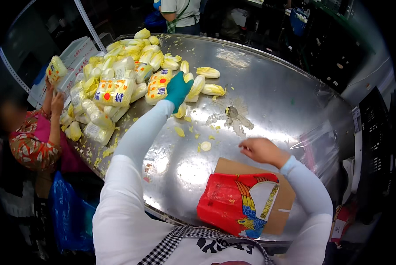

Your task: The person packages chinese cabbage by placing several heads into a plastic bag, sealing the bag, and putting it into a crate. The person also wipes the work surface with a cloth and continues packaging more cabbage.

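My left hand (178,91), in a teal glove, is on a pale yellow napa cabbage (196,86) at the right side of a large heap. Beside its wrist lies a printed plastic bag of cabbages (157,86); whether the fingers also touch this bag cannot be told. More cabbages (210,72) lie just beyond the glove. My bare right hand (261,150) hovers over the steel table (191,172) with loosely curled fingers and nothing visible in it. Below it, a red bag with a colourful bird print (231,202) lies flat on a cardboard sheet (280,212).
A co-worker at the left holds up a bagged cabbage (56,70) beside the heap. Another person (181,15) stands beyond the far edge. Clear plastic bags (320,149) lie at the right. Leaf scraps (179,131) and a cut slice (205,146) are scattered mid-table.
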Demonstrator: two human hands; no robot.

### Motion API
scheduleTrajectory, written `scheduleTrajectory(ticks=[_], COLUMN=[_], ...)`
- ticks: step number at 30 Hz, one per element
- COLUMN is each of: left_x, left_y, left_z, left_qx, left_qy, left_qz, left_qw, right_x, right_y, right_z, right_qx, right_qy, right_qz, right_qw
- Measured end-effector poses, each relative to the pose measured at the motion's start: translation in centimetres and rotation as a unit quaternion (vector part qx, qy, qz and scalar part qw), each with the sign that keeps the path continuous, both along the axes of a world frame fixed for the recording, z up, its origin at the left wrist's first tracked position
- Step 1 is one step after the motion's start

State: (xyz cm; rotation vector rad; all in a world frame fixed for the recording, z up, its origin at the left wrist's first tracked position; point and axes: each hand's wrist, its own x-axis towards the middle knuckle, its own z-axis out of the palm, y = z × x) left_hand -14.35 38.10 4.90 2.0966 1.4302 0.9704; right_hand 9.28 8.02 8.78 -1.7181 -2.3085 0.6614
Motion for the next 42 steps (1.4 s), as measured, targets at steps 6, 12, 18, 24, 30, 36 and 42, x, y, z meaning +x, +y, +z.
scheduleTrajectory(ticks=[6, 12, 18, 24, 30, 36, 42], left_x=[7.3, 0.5, -12.4, -9.4, -6.7, -5.3, -5.8], left_y=[4.4, 5.9, 3.9, -0.4, -1.4, -2.7, -9.2], left_z=[-5.9, -1.2, 2.3, -1.3, -6.1, -6.2, 0.3], left_qx=[-0.083, -0.334, -0.158, -0.478, -0.422, -0.462, -0.543], left_qy=[0.183, -0.221, 0.211, -0.190, -0.485, -0.552, -0.570], left_qz=[0.035, -0.187, -0.459, -0.094, 0.001, -0.021, -0.149], left_qw=[0.979, 0.897, 0.848, 0.852, 0.766, 0.694, 0.598], right_x=[-0.8, -4.0, -3.3, -1.8, -7.7, -14.8, -13.0], right_y=[20.6, 30.4, 32.8, 29.3, 26.6, 26.2, 18.5], right_z=[-4.7, -8.8, -9.5, -7.2, -7.0, -13.5, -7.3], right_qx=[0.237, 0.124, 0.004, -0.100, -0.243, -0.230, -0.282], right_qy=[-0.100, -0.199, -0.162, 0.333, 0.641, 0.728, 0.722], right_qz=[-0.141, -0.157, -0.128, -0.293, -0.246, -0.308, -0.318], right_qw=[0.956, 0.959, 0.978, 0.891, 0.686, 0.568, 0.546])
